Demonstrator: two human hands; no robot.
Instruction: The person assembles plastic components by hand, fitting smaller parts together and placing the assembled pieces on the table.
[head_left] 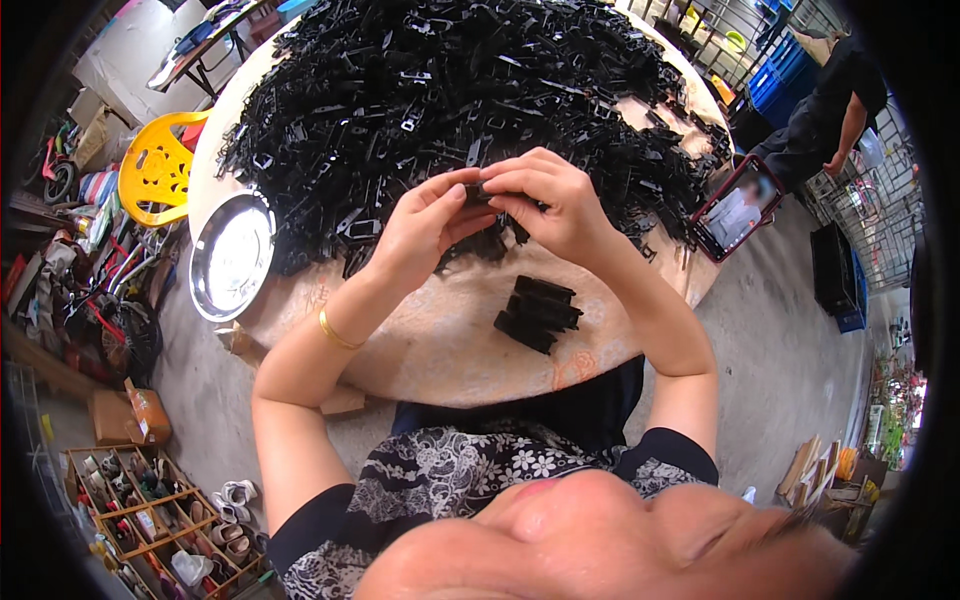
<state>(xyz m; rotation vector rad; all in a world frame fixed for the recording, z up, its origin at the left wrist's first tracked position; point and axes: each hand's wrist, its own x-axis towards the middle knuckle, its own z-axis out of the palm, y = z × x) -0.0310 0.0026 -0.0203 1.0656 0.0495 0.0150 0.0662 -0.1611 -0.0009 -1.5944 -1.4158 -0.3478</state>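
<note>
Both my hands meet above the near edge of a big heap of small black plastic parts [430,90] on a round table. Between their fingertips is a small black plastic part [478,194], mostly covered by the fingers. My left hand [422,222] is closed on its left side, thumb pressed against fingers. My right hand [553,203] pinches it from the right. Nearer to me, below the right hand, a small cluster of similar black parts [538,312] lies side by side on the tabletop [420,345].
A shiny round metal tray [232,257] sits at the table's left edge, beside a yellow plastic chair [158,168]. At the right edge a phone [738,212] stands tilted. Another person [825,110] is at the far right. A shoe rack [160,525] is low on the left.
</note>
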